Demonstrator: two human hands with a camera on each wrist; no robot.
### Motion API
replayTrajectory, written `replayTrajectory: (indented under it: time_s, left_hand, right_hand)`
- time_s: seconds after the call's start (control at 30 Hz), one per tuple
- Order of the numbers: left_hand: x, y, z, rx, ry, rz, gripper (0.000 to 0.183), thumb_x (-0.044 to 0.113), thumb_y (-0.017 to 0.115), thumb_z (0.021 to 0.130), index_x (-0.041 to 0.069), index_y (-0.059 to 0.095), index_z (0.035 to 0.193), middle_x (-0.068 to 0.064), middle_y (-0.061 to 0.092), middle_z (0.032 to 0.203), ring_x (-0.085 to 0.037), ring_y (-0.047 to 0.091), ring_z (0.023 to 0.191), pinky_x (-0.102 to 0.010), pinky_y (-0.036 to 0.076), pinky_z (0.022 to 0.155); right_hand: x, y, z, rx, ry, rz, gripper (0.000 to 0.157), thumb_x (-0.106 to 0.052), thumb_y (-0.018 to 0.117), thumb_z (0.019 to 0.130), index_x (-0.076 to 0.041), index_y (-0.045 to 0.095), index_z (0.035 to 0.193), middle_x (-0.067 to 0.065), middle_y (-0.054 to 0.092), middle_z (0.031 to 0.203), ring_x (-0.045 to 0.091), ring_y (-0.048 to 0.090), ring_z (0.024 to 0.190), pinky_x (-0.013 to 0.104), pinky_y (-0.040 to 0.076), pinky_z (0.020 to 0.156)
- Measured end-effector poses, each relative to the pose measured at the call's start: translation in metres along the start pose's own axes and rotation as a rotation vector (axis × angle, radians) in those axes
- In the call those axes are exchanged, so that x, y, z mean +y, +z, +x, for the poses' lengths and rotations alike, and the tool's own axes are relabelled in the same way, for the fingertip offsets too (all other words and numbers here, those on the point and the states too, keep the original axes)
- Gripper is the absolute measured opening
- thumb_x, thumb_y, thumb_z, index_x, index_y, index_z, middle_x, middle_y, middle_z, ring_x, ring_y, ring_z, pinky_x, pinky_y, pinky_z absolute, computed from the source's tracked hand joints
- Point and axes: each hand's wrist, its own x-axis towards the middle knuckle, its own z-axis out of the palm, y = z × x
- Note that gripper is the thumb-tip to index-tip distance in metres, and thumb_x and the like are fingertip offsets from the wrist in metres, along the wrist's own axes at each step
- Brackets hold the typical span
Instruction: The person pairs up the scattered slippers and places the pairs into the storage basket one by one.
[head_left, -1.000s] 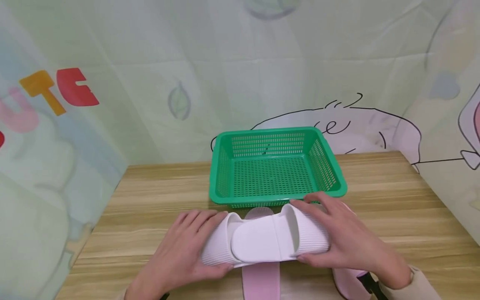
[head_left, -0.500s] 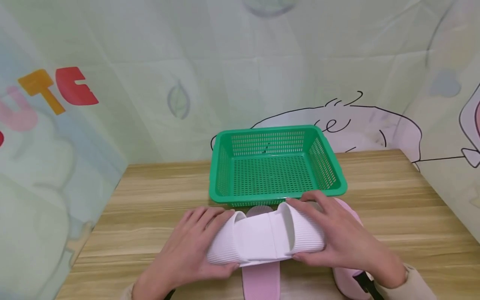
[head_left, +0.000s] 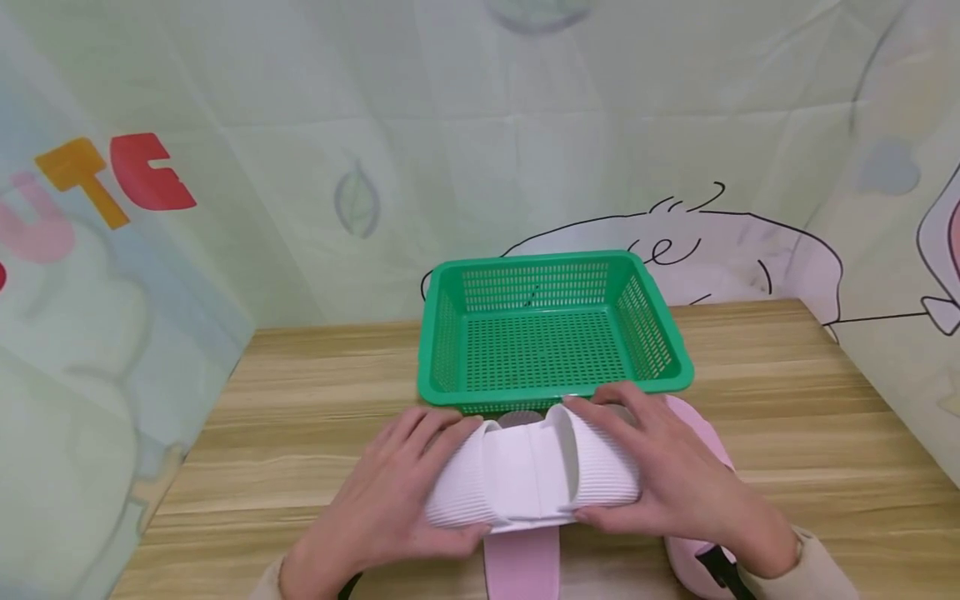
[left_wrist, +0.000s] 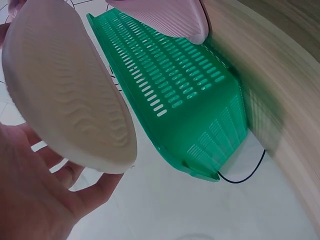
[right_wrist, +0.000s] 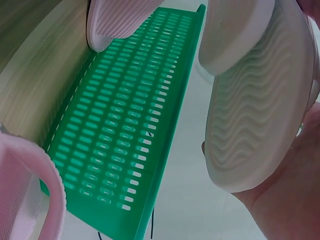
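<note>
Above the table, two white slippers are held end to end, ribbed straps outward and soles overlapping in the middle. My left hand [head_left: 397, 492] grips the left white slipper [head_left: 461, 490] around its strap, thumb along the near edge. Around the right white slipper's strap [head_left: 603, 462] curls my right hand [head_left: 667, 479]. From below, the right wrist view shows one wavy-patterned sole [right_wrist: 255, 110] partly covered by the other sole [right_wrist: 235, 30]. Beneath them a pink slipper [head_left: 522, 562] lies on the table, partly hidden. Another pink slipper [head_left: 693, 425] lies under my right forearm.
A green plastic basket [head_left: 555, 398] with slotted walls stands just beyond the slippers, nothing inside it. The wood-grain table [head_left: 315, 392] reaches back to a printed cloth backdrop [head_left: 450, 167] that also closes off both sides.
The two white slippers have slid further into each other, so their overlap is larger. My left hand has moved to the right and my right hand slightly to the left.
</note>
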Motion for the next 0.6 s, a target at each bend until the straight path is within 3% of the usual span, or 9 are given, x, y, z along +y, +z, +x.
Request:
replayTrajectory:
  time_s: [0.33, 0.6]
  left_hand:
    - [0.0017, 0.0043, 0.0055, 0.055, 0.041, -0.018, 0.094, 0.064, 0.086, 0.066, 0.018, 0.060, 0.144, 0.001, 0.063, 0.129, -0.018, 0.055, 0.117, -0.043, 0.056, 0.090]
    - [0.0044, 0.0087, 0.0104, 0.066, 0.065, -0.038, 0.097, 0.066, 0.087, 0.064, 0.018, 0.060, 0.144, 0.000, 0.062, 0.130, -0.019, 0.055, 0.117, -0.041, 0.056, 0.091]
  right_hand:
    - [-0.0028, 0.0042, 0.0042, 0.007, -0.005, 0.019, 0.102, -0.065, 0.092, 0.067, -0.027, 0.054, 0.154, -0.003, 0.053, 0.134, 0.011, 0.055, 0.110, 0.033, 0.049, 0.086]
    - [-0.0058, 0.0060, 0.0067, 0.004, -0.008, 0.075, 0.100, -0.064, 0.091, 0.070, -0.028, 0.052, 0.155, -0.004, 0.051, 0.134, 0.009, 0.054, 0.112, 0.027, 0.052, 0.081]
